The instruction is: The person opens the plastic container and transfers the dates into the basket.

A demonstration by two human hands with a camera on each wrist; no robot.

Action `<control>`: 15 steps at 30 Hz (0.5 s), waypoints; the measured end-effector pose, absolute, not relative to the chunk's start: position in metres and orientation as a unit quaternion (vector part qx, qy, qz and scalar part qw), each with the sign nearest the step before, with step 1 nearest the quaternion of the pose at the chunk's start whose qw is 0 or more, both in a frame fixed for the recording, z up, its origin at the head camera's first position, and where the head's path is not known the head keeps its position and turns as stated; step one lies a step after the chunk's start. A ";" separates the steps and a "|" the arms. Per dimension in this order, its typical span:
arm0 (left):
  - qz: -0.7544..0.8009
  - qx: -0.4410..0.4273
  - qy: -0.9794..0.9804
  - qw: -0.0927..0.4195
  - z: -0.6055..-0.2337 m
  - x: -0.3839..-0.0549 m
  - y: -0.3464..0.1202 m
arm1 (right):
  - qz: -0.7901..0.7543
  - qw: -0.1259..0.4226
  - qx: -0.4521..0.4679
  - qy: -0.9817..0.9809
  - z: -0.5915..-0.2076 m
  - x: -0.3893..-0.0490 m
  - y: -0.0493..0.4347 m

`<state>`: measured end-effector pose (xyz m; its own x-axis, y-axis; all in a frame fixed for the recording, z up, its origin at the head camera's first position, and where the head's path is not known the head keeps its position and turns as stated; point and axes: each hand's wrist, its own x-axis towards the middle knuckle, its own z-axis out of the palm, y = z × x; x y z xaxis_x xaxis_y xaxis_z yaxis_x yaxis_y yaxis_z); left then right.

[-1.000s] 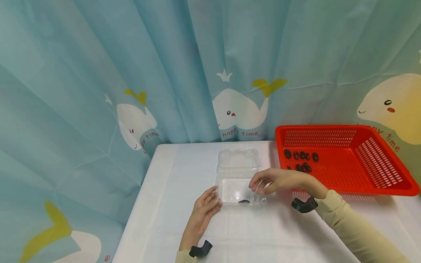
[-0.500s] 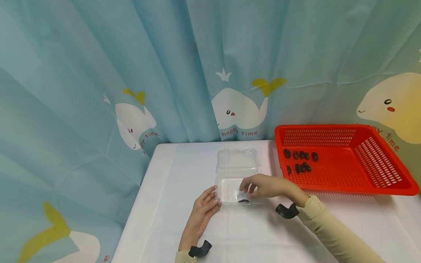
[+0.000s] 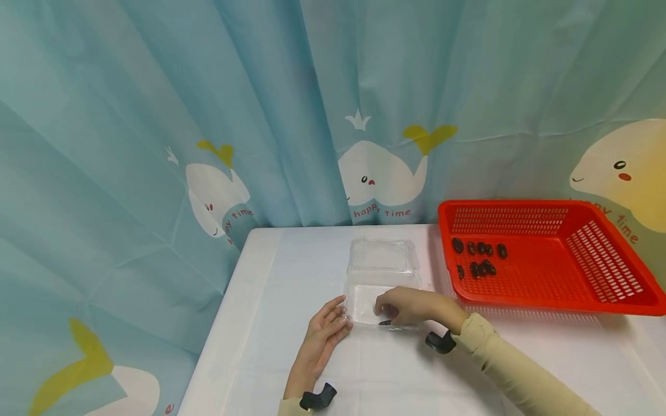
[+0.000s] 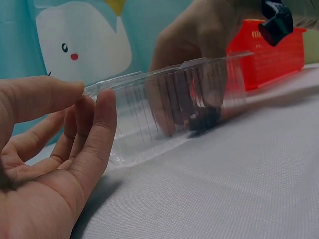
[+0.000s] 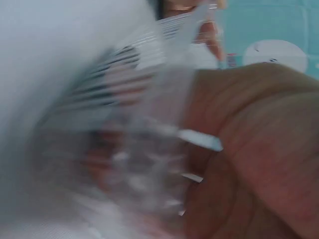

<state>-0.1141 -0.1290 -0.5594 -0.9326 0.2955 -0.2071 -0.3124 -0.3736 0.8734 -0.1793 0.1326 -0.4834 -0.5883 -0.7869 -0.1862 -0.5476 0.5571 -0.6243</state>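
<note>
A clear hinged plastic box (image 3: pixel 364 303) lies on the white table with its lid (image 3: pixel 382 255) folded back. My left hand (image 3: pixel 324 335) is at its left side; in the left wrist view, thumb and finger pinch the box's rim. Reaching down into the box, my right hand (image 3: pixel 411 306) has its fingers bent. At those fingertips is a dark oval piece like a dried date (image 3: pixel 385 322), seen through the box wall in the left wrist view (image 4: pixel 204 121). Whether the right fingers grip anything is hidden. The right wrist view is blurred.
Right of the box stands a red perforated basket (image 3: pixel 536 283), with several dark date-like pieces (image 3: pixel 483 268) in two rows at its left end. Behind the table hangs a blue curtain (image 3: pixel 291 115) printed with whales.
My right hand has moved left and down, from the box's right side to inside it over the dark date-like piece. My left hand stays at the box.
</note>
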 end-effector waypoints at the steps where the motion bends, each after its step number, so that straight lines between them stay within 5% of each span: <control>1: 0.829 -0.008 0.529 0.184 -0.559 -0.114 -0.129 | -0.261 0.231 -0.397 0.849 -0.484 -0.180 0.132; 15: 0.819 -0.001 0.545 0.178 -0.560 -0.113 -0.129 | -0.234 0.223 -0.443 0.837 -0.488 -0.179 0.128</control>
<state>-0.1125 -0.1295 -0.5603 -0.9363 0.2915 -0.1959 -0.2931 -0.3412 0.8931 -0.1787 0.1284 -0.4882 -0.5090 -0.8447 -0.1654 -0.6366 0.4988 -0.5882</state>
